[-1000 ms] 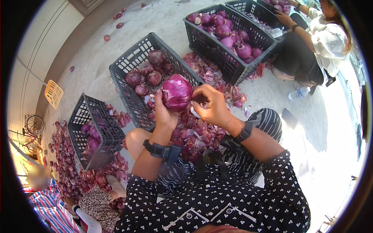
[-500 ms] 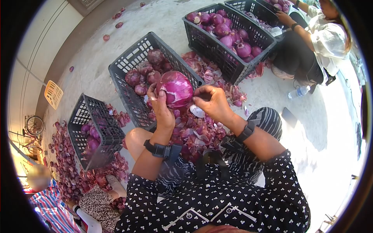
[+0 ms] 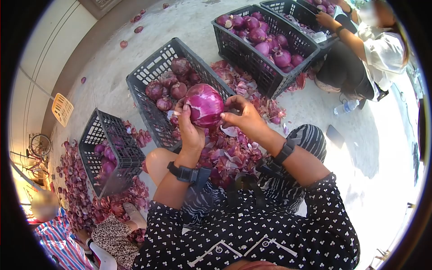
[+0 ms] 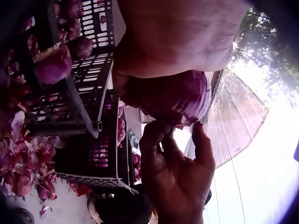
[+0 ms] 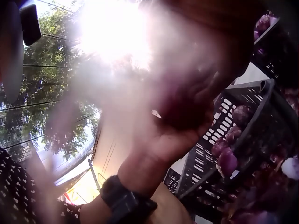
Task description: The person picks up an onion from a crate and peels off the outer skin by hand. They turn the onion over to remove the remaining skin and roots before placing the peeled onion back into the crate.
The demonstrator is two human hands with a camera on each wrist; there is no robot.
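Observation:
In the head view my left hand (image 3: 183,113) grips a large, partly peeled red onion (image 3: 205,105) from the left and below, above my knees. My right hand (image 3: 228,109) curls round the onion's right side, thumb on top and fingertips against its skin. In the left wrist view the onion (image 4: 176,95) sits under my left palm (image 4: 177,37), and the right hand's fingers (image 4: 156,140) touch it from below. Glare washes out the right wrist view, where the onion (image 5: 187,109) is only a dark shape above my left wrist (image 5: 140,172).
A black crate (image 3: 150,67) of unpeeled onions stands just beyond my hands, with another crate (image 3: 95,135) to the left and a crate (image 3: 270,78) of peeled onions at the back. Onion skins (image 3: 229,155) cover my lap. A seated person (image 3: 373,49), a bottle (image 3: 346,107) and a phone (image 3: 335,136) lie right.
My left hand has turned the onion and raised it slightly. My right hand dipped down beside it, then came back to hold its right side.

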